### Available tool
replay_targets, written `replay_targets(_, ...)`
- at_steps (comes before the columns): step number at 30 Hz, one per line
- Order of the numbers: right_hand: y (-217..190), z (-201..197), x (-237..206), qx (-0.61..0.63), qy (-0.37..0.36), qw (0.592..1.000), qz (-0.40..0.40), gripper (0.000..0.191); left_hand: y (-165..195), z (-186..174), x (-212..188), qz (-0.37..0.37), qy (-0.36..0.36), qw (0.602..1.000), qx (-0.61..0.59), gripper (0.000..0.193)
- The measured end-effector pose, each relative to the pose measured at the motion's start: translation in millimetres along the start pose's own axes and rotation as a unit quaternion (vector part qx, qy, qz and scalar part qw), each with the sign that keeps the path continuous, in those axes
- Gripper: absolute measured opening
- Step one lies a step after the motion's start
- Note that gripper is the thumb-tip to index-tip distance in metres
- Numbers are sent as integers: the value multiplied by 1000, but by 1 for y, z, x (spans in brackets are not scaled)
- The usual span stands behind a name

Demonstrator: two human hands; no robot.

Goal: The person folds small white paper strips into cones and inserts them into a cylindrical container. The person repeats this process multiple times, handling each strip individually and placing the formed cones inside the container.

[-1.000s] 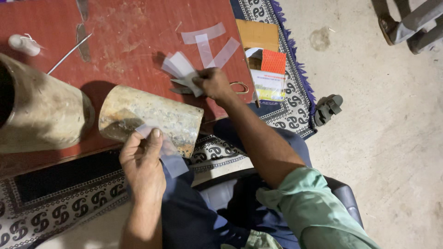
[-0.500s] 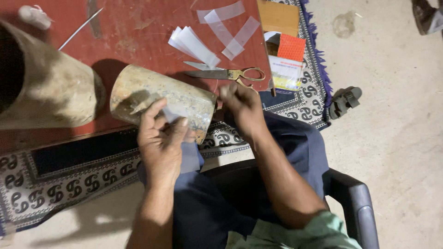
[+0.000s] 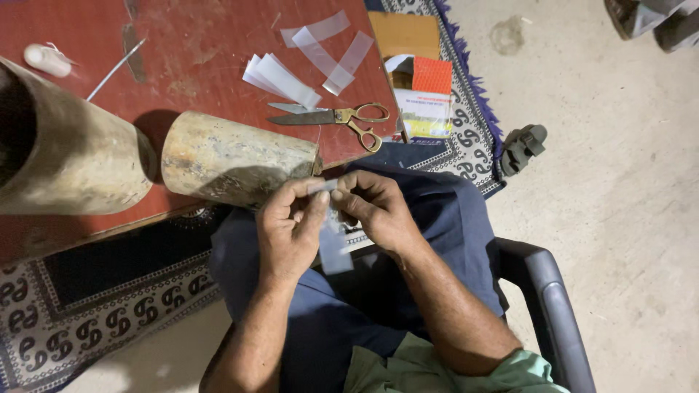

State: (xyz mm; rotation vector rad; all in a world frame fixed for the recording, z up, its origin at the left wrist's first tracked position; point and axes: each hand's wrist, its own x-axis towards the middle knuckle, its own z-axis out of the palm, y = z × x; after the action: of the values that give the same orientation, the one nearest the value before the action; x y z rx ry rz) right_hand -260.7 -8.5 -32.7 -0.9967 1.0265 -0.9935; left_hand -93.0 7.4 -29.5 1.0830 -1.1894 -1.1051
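Dangling clear strip point(image 3: 334, 247) — thin, translucent

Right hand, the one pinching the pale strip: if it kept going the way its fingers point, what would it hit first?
The right hand points toward the left hand; their fingertips already nearly meet on the translucent strip, so likely that strip and those fingers first.

brown package point(image 3: 406, 34): flat cardboard-coloured rectangle at the far right edge of the counter point(image 3: 182, 44) — plain face, upper end cut off by the picture's top edge.
red package point(image 3: 432, 74): small orange-red square just below the brown one, overlapping its lower corner.
white package point(image 3: 424, 113): flat rectangle under the red one — pale face with a yellow-green band along the bottom, lying on the patterned rug point(image 3: 466, 138) beside the counter.
signs and screens: none in view.
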Motion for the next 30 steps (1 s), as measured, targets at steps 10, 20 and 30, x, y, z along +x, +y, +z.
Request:
replay_targets(10,-25,8,-32,-8,21,1000,-21,9,16,-9,-12,-27,-67,992,-99,23)
replay_targets(20,-35,19,-36,13,-6,999,-53,17,24,-15,-5,-2,-108,988,-112,9)
replay_targets(30,-35,8,-38,-39,-15,997,-62,17,27,-21,-7,22,-152,981,-115,5)
